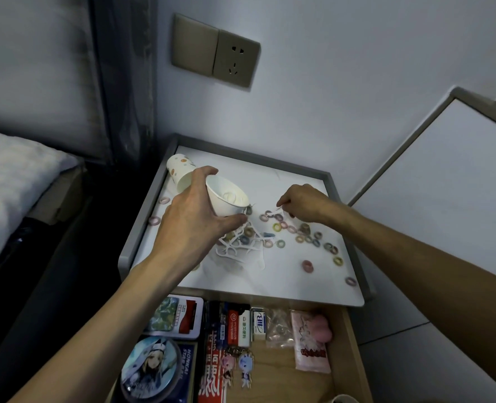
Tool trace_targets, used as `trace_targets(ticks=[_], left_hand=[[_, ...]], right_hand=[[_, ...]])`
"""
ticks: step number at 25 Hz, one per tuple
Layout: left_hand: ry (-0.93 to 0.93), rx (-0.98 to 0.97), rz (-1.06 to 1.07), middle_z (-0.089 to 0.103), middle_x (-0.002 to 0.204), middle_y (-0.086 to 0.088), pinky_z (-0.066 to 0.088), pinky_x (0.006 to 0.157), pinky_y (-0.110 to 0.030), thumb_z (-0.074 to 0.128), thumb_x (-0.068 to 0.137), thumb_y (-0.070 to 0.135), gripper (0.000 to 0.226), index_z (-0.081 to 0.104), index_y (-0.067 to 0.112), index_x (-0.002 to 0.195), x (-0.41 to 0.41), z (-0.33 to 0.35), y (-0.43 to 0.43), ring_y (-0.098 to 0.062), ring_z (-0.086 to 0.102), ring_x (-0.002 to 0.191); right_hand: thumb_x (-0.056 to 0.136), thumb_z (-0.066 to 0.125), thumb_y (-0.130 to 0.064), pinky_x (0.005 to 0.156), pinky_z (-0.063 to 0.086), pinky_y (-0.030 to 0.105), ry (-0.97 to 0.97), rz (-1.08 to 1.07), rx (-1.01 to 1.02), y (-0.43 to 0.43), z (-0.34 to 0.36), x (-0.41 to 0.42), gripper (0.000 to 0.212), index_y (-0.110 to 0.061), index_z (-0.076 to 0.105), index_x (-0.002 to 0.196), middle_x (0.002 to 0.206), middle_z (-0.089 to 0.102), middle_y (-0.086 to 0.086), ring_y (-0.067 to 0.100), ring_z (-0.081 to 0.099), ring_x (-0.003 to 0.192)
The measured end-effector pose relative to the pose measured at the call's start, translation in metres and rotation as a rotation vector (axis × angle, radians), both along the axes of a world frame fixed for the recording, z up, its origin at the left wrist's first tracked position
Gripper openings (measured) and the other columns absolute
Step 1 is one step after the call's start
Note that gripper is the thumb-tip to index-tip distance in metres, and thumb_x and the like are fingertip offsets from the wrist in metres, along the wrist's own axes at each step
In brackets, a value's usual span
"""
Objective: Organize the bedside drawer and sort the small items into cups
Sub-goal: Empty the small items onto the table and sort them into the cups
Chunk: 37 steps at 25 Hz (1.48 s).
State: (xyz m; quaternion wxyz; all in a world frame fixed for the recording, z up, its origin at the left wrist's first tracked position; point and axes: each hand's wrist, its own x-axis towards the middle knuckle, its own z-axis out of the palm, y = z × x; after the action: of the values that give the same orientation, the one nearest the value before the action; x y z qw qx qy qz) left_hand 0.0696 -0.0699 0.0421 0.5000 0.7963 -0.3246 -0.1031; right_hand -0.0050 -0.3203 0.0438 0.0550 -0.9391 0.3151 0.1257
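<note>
My left hand (196, 210) grips a white paper cup (226, 199), tilted with its mouth toward me, above the white bedside tabletop (270, 274). A pale item lies inside it. My right hand (302, 203) pinches a small white floss pick (280, 209) just above the top. A heap of white floss picks (241, 248) lies under the cup. Several small coloured hair rings (305, 235) are scattered across the top. A second spotted paper cup (180, 173) lies on its side at the back left.
The open drawer (348, 344) below holds a round badge, card tins, an eraser, key charms and a pink packet. A grey raised rim (142, 228) borders the tabletop. The bed is at left, the wall socket above. Another cup's rim (344, 398) shows at the bottom edge.
</note>
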Motion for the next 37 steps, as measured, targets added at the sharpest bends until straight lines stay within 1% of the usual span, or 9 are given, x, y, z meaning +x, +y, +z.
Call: trace_targets(ticks=[3, 6, 10, 12, 18, 25, 30, 34, 37], left_hand=[[-0.010, 0.012, 0.002, 0.061, 0.116, -0.005, 0.058, 0.078, -0.045, 0.085, 0.069, 0.041, 0.083, 0.036, 0.032, 0.135, 0.000, 0.000, -0.001, -0.026, 0.063, 0.096], [-0.008, 0.009, 0.002, 0.061, 0.117, -0.005, 0.058, 0.080, -0.045, 0.086, 0.069, 0.040, 0.084, 0.036, 0.031, 0.135, 0.000, 0.001, -0.001, -0.026, 0.063, 0.097], [-0.005, 0.008, -0.006, 0.060, 0.116, -0.005, 0.057, 0.081, -0.045, 0.086, 0.069, 0.039, 0.084, 0.036, 0.030, 0.136, -0.001, 0.002, -0.001, -0.026, 0.062, 0.097], [-0.010, 0.005, -0.009, 0.059, 0.112, -0.003, 0.056, 0.081, -0.044, 0.085, 0.069, 0.038, 0.084, 0.036, 0.029, 0.136, -0.001, 0.003, -0.001, -0.025, 0.061, 0.096], [-0.011, 0.004, -0.011, 0.056, 0.108, 0.000, 0.056, 0.082, -0.044, 0.085, 0.069, 0.038, 0.084, 0.036, 0.029, 0.137, -0.003, 0.004, -0.001, -0.025, 0.061, 0.096], [-0.005, -0.001, -0.010, 0.056, 0.107, 0.000, 0.056, 0.082, -0.044, 0.085, 0.071, 0.038, 0.083, 0.036, 0.029, 0.137, -0.003, 0.006, 0.000, -0.025, 0.061, 0.095], [0.001, -0.006, -0.011, 0.056, 0.106, 0.000, 0.056, 0.081, -0.045, 0.085, 0.071, 0.038, 0.082, 0.037, 0.028, 0.137, -0.004, 0.008, 0.001, -0.026, 0.062, 0.095], [0.003, -0.007, -0.023, 0.054, 0.107, 0.001, 0.057, 0.080, -0.046, 0.085, 0.071, 0.038, 0.082, 0.037, 0.029, 0.137, -0.006, 0.008, 0.001, -0.027, 0.061, 0.097], [-0.003, -0.006, -0.022, 0.053, 0.106, 0.002, 0.058, 0.078, -0.046, 0.085, 0.070, 0.039, 0.083, 0.037, 0.029, 0.137, -0.008, 0.007, 0.000, -0.027, 0.061, 0.097]], right_hand=[[0.098, 0.048, -0.012, 0.073, 0.044, 0.024, -0.103, -0.015, 0.067, 0.001, 0.007, 0.001, 0.031, -0.017, 0.070, 0.120, 0.097, 0.073, 0.002, 0.011, 0.060, 0.081], [0.097, 0.053, -0.014, 0.060, 0.045, 0.017, -0.238, -0.022, 0.214, 0.017, -0.005, -0.001, 0.026, -0.016, 0.073, 0.114, 0.066, 0.066, -0.013, 0.004, 0.059, 0.060], [0.096, 0.054, -0.019, 0.078, 0.055, 0.031, -0.196, -0.044, 0.166, 0.034, -0.039, -0.007, 0.025, -0.017, 0.073, 0.113, 0.101, 0.075, 0.001, 0.015, 0.066, 0.082], [0.096, 0.058, -0.028, 0.076, 0.052, 0.031, -0.157, -0.055, 0.128, 0.037, -0.044, -0.006, 0.023, -0.019, 0.072, 0.112, 0.108, 0.073, 0.001, 0.016, 0.062, 0.085], [0.087, 0.071, -0.043, 0.060, 0.046, 0.028, -0.097, -0.112, 0.092, 0.048, -0.050, 0.009, 0.032, -0.012, 0.072, 0.094, 0.088, 0.072, 0.004, 0.018, 0.063, 0.072], [0.085, 0.074, -0.030, 0.062, 0.046, 0.029, -0.117, -0.228, 0.145, 0.042, -0.054, 0.016, 0.024, -0.008, 0.068, 0.091, 0.081, 0.068, 0.007, 0.023, 0.061, 0.065], [0.088, 0.071, -0.029, 0.066, 0.048, 0.033, -0.178, -0.235, 0.041, 0.022, -0.027, 0.006, 0.022, -0.007, 0.068, 0.085, 0.085, 0.071, 0.010, 0.028, 0.067, 0.080], [0.091, 0.063, -0.012, 0.079, 0.057, 0.041, -0.209, -0.179, 0.047, 0.008, -0.013, -0.005, 0.013, -0.003, 0.071, 0.089, 0.082, 0.073, 0.014, 0.030, 0.070, 0.080], [0.095, 0.051, -0.007, 0.079, 0.057, 0.041, -0.211, -0.158, -0.022, 0.003, -0.015, -0.009, 0.023, -0.007, 0.074, 0.096, 0.086, 0.073, 0.013, 0.031, 0.069, 0.080]])
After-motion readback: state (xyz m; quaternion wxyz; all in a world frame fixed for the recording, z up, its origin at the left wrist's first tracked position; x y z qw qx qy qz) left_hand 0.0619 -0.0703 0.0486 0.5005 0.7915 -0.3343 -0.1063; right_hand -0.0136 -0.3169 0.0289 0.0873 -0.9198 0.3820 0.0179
